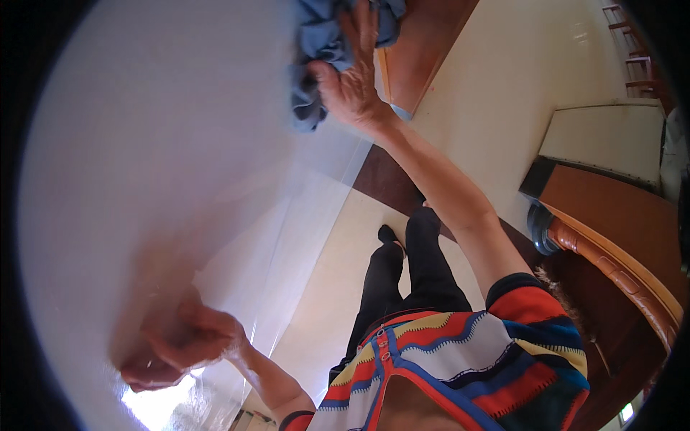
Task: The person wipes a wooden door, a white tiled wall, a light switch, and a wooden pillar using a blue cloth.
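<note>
My right hand [353, 81] presses a crumpled blue-grey cloth [323, 43] to a pale, glossy upright surface [161, 161]; its fingers spread over the cloth. The top of the cloth runs out of view. Lower down at the left, my left hand [188, 345] is beside the same surface, holding nothing that I can see. Its fingers are dark and partly blurred, with the thumb apart from them. A brownish shadow or reflection of this arm shows on the surface. Whether the left fingertips touch it, I cannot tell.
Beige floor tiles [485, 70] with a dark brown band [383, 172] lie under my feet. A reddish-brown wooden panel [426, 43] stands beyond the cloth. Carved wooden furniture [609, 199] is at the right, with wooden chairs or stools [639, 70] farther off. Bright light [161, 404] glares at lower left.
</note>
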The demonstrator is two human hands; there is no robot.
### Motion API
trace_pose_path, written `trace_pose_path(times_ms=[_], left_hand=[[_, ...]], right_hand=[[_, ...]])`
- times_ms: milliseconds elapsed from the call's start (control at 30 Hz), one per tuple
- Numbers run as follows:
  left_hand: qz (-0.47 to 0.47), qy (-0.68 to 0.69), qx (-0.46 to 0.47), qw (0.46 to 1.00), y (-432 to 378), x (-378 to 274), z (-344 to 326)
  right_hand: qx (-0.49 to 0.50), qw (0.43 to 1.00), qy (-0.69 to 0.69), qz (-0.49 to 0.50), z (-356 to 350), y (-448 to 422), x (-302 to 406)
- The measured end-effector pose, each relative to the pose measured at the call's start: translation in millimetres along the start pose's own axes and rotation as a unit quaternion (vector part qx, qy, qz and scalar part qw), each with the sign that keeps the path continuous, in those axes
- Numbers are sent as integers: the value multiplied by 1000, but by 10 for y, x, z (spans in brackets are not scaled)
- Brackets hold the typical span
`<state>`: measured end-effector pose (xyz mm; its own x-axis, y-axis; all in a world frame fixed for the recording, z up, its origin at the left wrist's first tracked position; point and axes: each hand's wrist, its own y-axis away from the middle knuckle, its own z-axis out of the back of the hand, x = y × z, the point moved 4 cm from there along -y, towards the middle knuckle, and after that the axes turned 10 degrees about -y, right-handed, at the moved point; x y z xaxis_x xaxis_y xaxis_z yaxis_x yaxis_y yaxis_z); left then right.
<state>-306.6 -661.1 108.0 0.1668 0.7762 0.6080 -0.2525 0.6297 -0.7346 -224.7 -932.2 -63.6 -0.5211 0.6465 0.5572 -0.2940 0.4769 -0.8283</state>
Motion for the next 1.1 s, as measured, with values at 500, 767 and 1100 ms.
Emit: trace_pose_path(times_ms=[500,767,1100], left_hand=[[-2,40,62,997,1495,-1061,-512],[-8,22,71,997,1818,-893,-579],[-44,-5,126,991,1567,-1111,-150]], right_hand=[[-241,634,-328,-657,-114,4448,-2752],[-248,192,-419,-852,-825,5265,-344],[-303,615,-262,-679,-93,2982,-942]])
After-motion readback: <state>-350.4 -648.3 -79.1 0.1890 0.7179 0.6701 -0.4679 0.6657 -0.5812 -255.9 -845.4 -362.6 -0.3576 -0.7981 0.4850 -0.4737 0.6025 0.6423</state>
